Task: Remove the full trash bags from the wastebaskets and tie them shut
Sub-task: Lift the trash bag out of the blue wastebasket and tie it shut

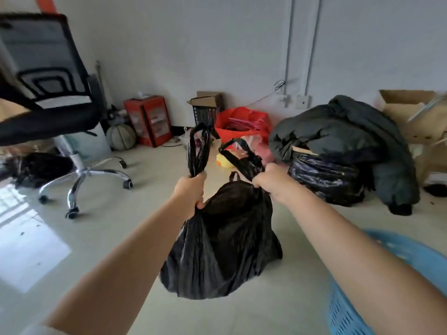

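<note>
Open floor (101, 238) left of and in front of the black trash bag (225, 238), running bare toward the office chair (48, 93), whose wheeled chrome base (84, 175) blocks the far left. Tight on the right: blue wastebasket (387, 286) just beside the right forearm. Behind, a second black bag (324, 180) under a dark coat (343, 134), a red bag (244, 124) and a yellow toy (225, 162), with a narrow strip of floor before them.
</note>
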The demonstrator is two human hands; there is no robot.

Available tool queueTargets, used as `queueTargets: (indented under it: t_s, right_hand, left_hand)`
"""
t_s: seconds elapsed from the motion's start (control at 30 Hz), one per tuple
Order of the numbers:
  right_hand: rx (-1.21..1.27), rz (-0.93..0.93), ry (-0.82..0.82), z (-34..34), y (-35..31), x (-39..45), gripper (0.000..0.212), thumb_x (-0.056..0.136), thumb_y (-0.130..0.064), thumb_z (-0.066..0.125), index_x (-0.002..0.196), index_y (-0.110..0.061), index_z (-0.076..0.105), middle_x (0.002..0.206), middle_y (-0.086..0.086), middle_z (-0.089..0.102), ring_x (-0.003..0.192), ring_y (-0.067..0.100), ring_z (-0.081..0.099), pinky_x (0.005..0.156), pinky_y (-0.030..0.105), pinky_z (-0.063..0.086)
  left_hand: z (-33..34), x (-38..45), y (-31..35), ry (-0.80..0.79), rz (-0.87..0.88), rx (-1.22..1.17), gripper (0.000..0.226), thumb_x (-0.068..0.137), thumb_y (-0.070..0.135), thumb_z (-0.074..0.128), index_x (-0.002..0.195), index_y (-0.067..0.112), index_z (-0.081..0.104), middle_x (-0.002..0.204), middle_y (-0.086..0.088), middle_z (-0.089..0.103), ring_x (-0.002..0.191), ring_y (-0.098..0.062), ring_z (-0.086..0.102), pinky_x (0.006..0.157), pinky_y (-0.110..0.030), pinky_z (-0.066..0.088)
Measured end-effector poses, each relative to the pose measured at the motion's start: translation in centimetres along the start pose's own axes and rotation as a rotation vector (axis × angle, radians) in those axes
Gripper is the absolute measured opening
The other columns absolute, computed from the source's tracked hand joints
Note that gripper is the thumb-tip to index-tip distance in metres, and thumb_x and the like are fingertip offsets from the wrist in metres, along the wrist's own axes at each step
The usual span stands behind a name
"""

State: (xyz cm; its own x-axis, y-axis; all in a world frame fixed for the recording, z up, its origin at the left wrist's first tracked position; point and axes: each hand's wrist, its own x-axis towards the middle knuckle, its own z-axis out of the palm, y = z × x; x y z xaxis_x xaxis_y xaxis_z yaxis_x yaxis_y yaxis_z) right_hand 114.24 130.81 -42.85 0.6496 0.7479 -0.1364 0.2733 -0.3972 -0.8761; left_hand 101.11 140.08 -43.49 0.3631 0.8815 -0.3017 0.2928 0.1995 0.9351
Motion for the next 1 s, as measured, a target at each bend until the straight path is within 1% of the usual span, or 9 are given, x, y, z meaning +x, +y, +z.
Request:
queueTargets:
  t_s: [0.13, 0.2, 0.27, 0.33, 0.43, 0.63, 0.83, 0.9, 1.0]
  right_hand:
    - [0.236, 0.066, -0.175, 7.3, 6.1, 2.7, 0.027, 0.087, -0.001, 0.042, 0.066, -0.012, 0.055, 0.093, 0.011, 0.060, 0.097, 0.026, 0.053, 0.082, 0.030, 0.042]
    - [0.342, 0.083, -0.244, 10.1, 8.3, 3.5, 0.028, 0.090, -0.006, 0.036, 0.069, -0.014, 0.052, 0.079, 0.005, 0.071, 0.102, 0.031, 0.057, 0.097, 0.038, 0.043]
    - [0.429, 0.079, -0.292, 12.2, 9.9, 3.8, 0.026, 0.092, -0.009, 0.033, 0.072, -0.015, 0.048, 0.050, 0.000, 0.069, 0.086, 0.032, 0.063, 0.091, 0.040, 0.047]
    - [0.468, 0.060, -0.288, 14.1, 11.1, 4.1, 0.028, 0.095, -0.008, 0.029, 0.071, -0.015, 0.044, 0.035, 0.001, 0.054, 0.049, 0.020, 0.059, 0.066, 0.030, 0.050]
    - [0.478, 0.077, -0.368, 16.6, 12.5, 4.8, 0.029, 0.096, -0.009, 0.026, 0.070, -0.017, 0.038, 0.031, -0.006, 0.031, 0.021, 0.006, 0.024, 0.034, 0.012, 0.023]
    - [0.370, 0.151, -0.751, 16.9, 14.4, 5.0, 0.020, 0.076, 0.007, 0.041, 0.065, -0.010, 0.042, 0.063, 0.003, 0.041, 0.043, 0.008, 0.038, 0.031, 0.015, 0.023]
    - [0.325, 0.032, -0.724, 17.4, 15.4, 5.0, 0.029, 0.096, 0.000, 0.034, 0.082, -0.006, 0.057, 0.097, 0.006, 0.060, 0.100, 0.020, 0.055, 0.081, 0.026, 0.045]
    - [0.431, 0.026, -0.701, 17.3, 15.4, 4.8, 0.032, 0.100, -0.012, 0.030, 0.078, -0.013, 0.055, 0.088, 0.004, 0.070, 0.093, 0.016, 0.063, 0.080, 0.025, 0.048]
    - [0.730, 0.131, -0.677, 16.9, 15.1, 4.1, 0.036, 0.100, -0.025, 0.026, 0.077, -0.017, 0.051, 0.056, 0.000, 0.071, 0.063, 0.013, 0.071, 0.065, 0.029, 0.057]
  left_hand:
    - [-2.5, 1.9, -8.4, 0.087, -0.082, -0.007, 0.038, 0.098, 0.025, 0.039, 0.064, 0.010, 0.042, 0.053, -0.003, 0.029, 0.015, -0.005, 0.025, 0.038, -0.020, 0.022]
    - [-3.5, 2.5, -11.9, 0.168, -0.104, -0.028, 0.038, 0.098, 0.023, 0.037, 0.078, -0.003, 0.054, 0.054, -0.003, 0.032, 0.014, -0.001, 0.027, 0.034, -0.016, 0.026]
    - [-4.2, 2.5, -14.8, 0.253, -0.170, -0.076, 0.041, 0.099, 0.023, 0.036, 0.108, -0.012, 0.055, 0.050, -0.003, 0.035, 0.014, -0.002, 0.028, 0.031, -0.014, 0.026]
    - [-4.6, 2.1, -17.1, 0.312, -0.245, -0.091, 0.036, 0.100, 0.028, 0.036, 0.086, 0.001, 0.056, 0.044, -0.003, 0.037, 0.016, -0.009, 0.031, 0.029, -0.013, 0.024]
    - [-5.2, 1.1, -19.7, 0.441, -0.268, -0.043, 0.042, 0.099, 0.030, 0.037, 0.060, 0.013, 0.038, 0.052, -0.003, 0.032, 0.039, -0.018, 0.031, 0.037, -0.019, 0.024]
    - [-6.7, -0.3, -23.3, 0.462, -0.253, -0.314, 0.031, 0.086, -0.013, 0.030, 0.067, 0.012, 0.034, 0.059, -0.002, 0.024, 0.049, -0.015, 0.021, 0.041, -0.019, 0.023]
    - [-7.9, -2.1, -25.7, 0.293, -0.067, -0.724, 0.031, 0.098, -0.004, 0.028, 0.081, 0.006, 0.051, 0.071, -0.014, 0.059, 0.070, -0.021, 0.056, 0.066, -0.025, 0.046]
    - [-8.2, -2.4, -25.5, 0.220, -0.002, -0.803, 0.031, 0.102, 0.012, 0.026, 0.087, 0.016, 0.052, 0.062, -0.008, 0.070, 0.068, -0.020, 0.070, 0.065, -0.030, 0.058]
    - [-8.1, -2.0, -24.9, 0.217, 0.047, -0.831, 0.031, 0.102, 0.022, 0.023, 0.086, 0.021, 0.050, 0.036, 0.004, 0.048, 0.044, -0.012, 0.064, 0.057, -0.030, 0.055]
